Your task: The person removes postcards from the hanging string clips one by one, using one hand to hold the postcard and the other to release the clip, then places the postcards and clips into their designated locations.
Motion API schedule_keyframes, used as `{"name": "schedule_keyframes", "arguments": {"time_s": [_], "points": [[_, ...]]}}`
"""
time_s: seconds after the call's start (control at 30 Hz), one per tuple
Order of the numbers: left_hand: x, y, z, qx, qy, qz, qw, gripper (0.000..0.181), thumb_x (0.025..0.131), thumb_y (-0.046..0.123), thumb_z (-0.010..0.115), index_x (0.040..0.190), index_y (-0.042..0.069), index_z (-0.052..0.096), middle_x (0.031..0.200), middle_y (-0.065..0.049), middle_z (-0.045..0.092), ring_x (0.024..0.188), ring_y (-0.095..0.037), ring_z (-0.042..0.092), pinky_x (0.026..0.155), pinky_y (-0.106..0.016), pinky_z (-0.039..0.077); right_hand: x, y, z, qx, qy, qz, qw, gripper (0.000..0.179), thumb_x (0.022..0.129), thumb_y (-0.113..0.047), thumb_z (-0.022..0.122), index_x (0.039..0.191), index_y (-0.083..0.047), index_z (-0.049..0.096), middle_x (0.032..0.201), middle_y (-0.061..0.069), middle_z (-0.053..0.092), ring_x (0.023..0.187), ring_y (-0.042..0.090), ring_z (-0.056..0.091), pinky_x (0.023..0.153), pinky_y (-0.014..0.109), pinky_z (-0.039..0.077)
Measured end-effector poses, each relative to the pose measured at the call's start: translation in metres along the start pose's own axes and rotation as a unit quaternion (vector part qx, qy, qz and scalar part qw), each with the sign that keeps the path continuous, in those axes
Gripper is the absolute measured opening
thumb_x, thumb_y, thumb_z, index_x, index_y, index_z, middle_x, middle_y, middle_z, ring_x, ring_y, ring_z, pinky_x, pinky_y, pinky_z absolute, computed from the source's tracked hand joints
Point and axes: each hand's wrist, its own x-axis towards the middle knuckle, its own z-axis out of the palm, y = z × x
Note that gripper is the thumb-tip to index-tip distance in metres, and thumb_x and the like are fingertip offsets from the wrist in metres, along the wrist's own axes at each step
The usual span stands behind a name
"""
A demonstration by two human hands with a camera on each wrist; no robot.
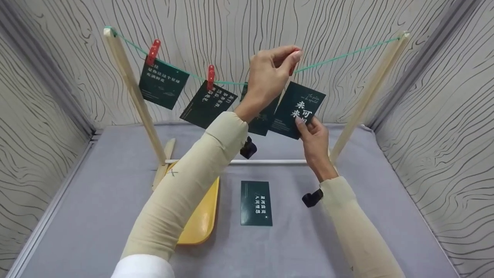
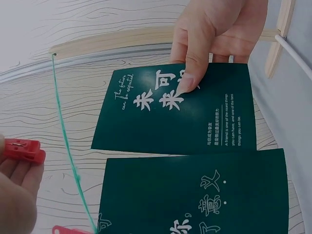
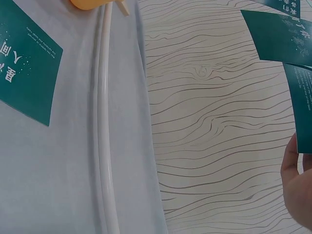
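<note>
– Well, where is the held card [image 1: 287,116] now, and who has it?
– It is in the right hand [image 1: 317,143], a little below the green line [image 1: 347,57], on the right part of the scene. The thumb presses on the printed front near the lower edge, and the other fingers are behind.
– And the left hand [image 1: 268,71]?
– Its thumb and forefinger are close together, pinching a red clip [image 2: 22,150]. In the left wrist view, this clip appears apart from the line. If its mouth is spread, I cannot tell.
– Does the card touch its neighbour?
– The third hanging card [image 1: 262,119] is just beside it, on the left; I cannot tell if they touch.
– How would such a card behave in the fingers?
– I judge it light and rather stiff, because it stays almost flat from one low grip. The surface looks smooth, so it may slip or turn, and a hard pinch could bend it.
– Then where is best to hold?
– Probably at the middle of the lower edge, with gentle pressure, so the top edge stays free. The loose card [image 1: 256,203] lies flat nearer, on the grey cloth [image 1: 289,243].
</note>
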Motion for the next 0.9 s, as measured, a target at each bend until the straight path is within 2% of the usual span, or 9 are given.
{"name": "schedule_keyframes", "arguments": {"time_s": [0.13,0.27,0.37,0.53,0.6,0.73,0.9], "points": [[-0.003,0.002,-0.004,0.001,-0.003,0.009,1.0,0.026,0.104,0.022,0.067,0.124,0.01,0.077,0.101,-0.005,0.08,0.086,-0.011,0.071,0.079,-0.018,0.057,-0.002,0.001,-0.003,0.002,0.007,0.011,0.9999,0.044,0.103,-0.026,0.068,0.141,-0.006,0.059,0.131,0.002,0.075,0.117,0.013,0.074,0.102,0.028,0.059],[-0.006,0.004,-0.008,0.005,-0.009,0.017,0.9998,0.026,0.104,0.022,0.067,0.125,0.009,0.077,0.098,-0.007,0.08,0.084,-0.011,0.071,0.082,-0.018,0.057,-0.004,0.002,-0.008,-0.001,0.014,0.018,0.9997,0.045,0.104,-0.027,0.068,0.142,-0.007,0.059,0.132,0.002,0.074,0.118,0.012,0.074,0.101,0.027,0.059],[-0.009,0.003,-0.009,0.002,-0.016,0.012,0.9998,0.027,0.104,0.022,0.067,0.125,0.009,0.077,0.097,-0.006,0.079,0.081,-0.01,0.068,0.082,-0.018,0.056,-0.006,0.005,-0.011,0.003,0.015,0.021,0.9997,0.046,0.103,-0.029,0.068,0.143,-0.007,0.058,0.135,0.004,0.073,0.119,0.013,0.073,0.102,0.028,0.059],[-0.017,0.0,-0.009,0.005,-0.033,-0.005,0.9994,0.027,0.104,0.024,0.067,0.125,0.011,0.077,0.092,-0.003,0.077,0.076,-0.008,0.063,0.074,-0.017,0.052,-0.012,0.011,-0.014,0.007,0.019,0.033,0.9993,0.047,0.104,-0.029,0.067,0.145,-0.009,0.057,0.138,0.005,0.072,0.12,0.014,0.073,0.102,0.028,0.059],[-0.021,-0.002,-0.009,0.009,-0.034,-0.001,0.9994,0.027,0.103,0.024,0.068,0.125,0.01,0.078,0.09,-0.004,0.076,0.075,-0.009,0.063,0.071,-0.018,0.051,-0.014,0.012,-0.014,0.007,0.019,0.039,0.999,0.047,0.104,-0.028,0.067,0.146,-0.01,0.057,0.139,0.005,0.071,0.12,0.014,0.073,0.102,0.028,0.059],[-0.026,-0.006,-0.012,0.017,-0.036,0.003,0.9992,0.027,0.103,0.025,0.068,0.122,0.009,0.078,0.094,-0.007,0.079,0.078,-0.01,0.067,0.072,-0.018,0.052,-0.019,0.013,-0.013,-0.001,0.014,0.051,0.9986,0.048,0.104,-0.028,0.066,0.146,-0.009,0.056,0.14,0.006,0.071,0.12,0.013,0.073,0.102,0.028,0.059],[-0.034,-0.013,-0.016,0.03,-0.048,-0.002,0.9984,0.027,0.103,0.025,0.068,0.123,0.01,0.078,0.105,-0.006,0.081,0.087,-0.01,0.072,0.08,-0.019,0.058,-0.025,0.015,-0.012,-0.011,0.007,0.058,0.9982,0.047,0.104,-0.029,0.067,0.145,-0.009,0.056,0.137,0.004,0.072,0.119,0.012,0.073,0.102,0.027,0.059]]}}
